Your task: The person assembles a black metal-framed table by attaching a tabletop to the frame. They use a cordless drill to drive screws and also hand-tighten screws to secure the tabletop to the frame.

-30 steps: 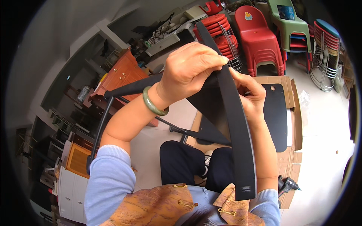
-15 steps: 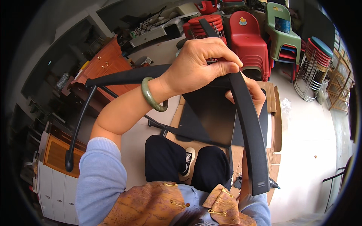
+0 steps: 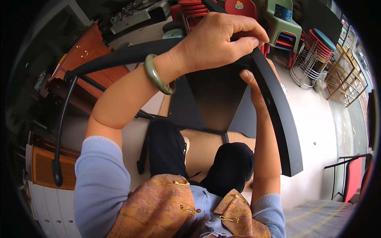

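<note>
A black star-shaped base with curved, flat-topped legs is raised in front of me, resembling a chair base. My left hand, a green bangle on its wrist, is over the middle of it. Thumb and forefinger are pinched together there; whatever is between them is too small or hidden to make out. From behind the right-hand leg, my right hand grips the base, its thumb showing on the inner side and its fingers partly hidden. Below the hands are dark flat panels of a black frame.
Flattened cardboard lies under my legs. An orange wooden cabinet stands at left, with a thin bent black tube before it. Stacked red chairs, a green chair, stools and a wooden rack are beyond.
My view has shifted, and the room's furniture sits higher in the picture. The base's right-hand leg has swung outward to the right. Both hands stay at its middle, and more of my right forearm shows.
</note>
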Available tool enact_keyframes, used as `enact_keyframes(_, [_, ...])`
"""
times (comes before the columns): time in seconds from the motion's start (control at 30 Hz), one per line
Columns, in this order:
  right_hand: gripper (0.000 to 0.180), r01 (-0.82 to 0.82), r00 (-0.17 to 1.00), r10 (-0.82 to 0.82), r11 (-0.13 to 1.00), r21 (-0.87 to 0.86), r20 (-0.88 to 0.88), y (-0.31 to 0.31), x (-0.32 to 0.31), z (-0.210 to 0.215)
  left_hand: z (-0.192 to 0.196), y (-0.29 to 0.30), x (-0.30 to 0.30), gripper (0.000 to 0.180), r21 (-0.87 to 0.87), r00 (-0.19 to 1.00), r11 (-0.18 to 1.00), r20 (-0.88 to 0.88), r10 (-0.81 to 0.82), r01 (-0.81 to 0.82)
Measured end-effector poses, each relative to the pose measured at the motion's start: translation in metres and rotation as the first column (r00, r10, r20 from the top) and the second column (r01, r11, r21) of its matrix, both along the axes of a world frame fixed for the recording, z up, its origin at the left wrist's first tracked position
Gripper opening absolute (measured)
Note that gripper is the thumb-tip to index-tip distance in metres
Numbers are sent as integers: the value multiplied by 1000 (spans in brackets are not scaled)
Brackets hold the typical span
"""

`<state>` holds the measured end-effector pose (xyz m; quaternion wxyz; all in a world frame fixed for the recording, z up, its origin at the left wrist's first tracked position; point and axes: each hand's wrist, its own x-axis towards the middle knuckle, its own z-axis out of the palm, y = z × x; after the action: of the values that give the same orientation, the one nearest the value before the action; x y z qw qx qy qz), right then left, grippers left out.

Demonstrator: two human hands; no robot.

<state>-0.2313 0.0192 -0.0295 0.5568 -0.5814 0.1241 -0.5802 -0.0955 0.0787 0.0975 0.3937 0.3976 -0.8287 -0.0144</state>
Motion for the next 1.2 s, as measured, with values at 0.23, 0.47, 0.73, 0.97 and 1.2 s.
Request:
enact_keyframes(0.23, [49, 76, 994, -82, 993, -90, -68, -25, 3, -22, 4, 1, -2, 10, 92, 986, 993, -155, -59, 74])
enact_keyframes(0.47, [58, -35, 990, 38, 999, 28, -135, -31, 2, -31, -2, -2, 3, 11, -73, 988, 996, -137, -69, 59])
enact_keyframes(0.73, [44, -41, 991, 66, 979, 198, -121, -22, -1, -25, -7, -11, 7, 15, -62, 995, 997, -93, 40, -46])
enact_keyframes(0.97, [35, -84, 991, 106, 968, 236, -80, 7, 1, -2, -9, -11, 6, 14, -146, 988, 989, -154, -18, -5])
enact_keyframes(1.2, [49, 219, 824, -165, 975, 37, -542, 17, -43, -12, -29, 34, 36, 17, -618, 974, 785, -202, -97, -50])
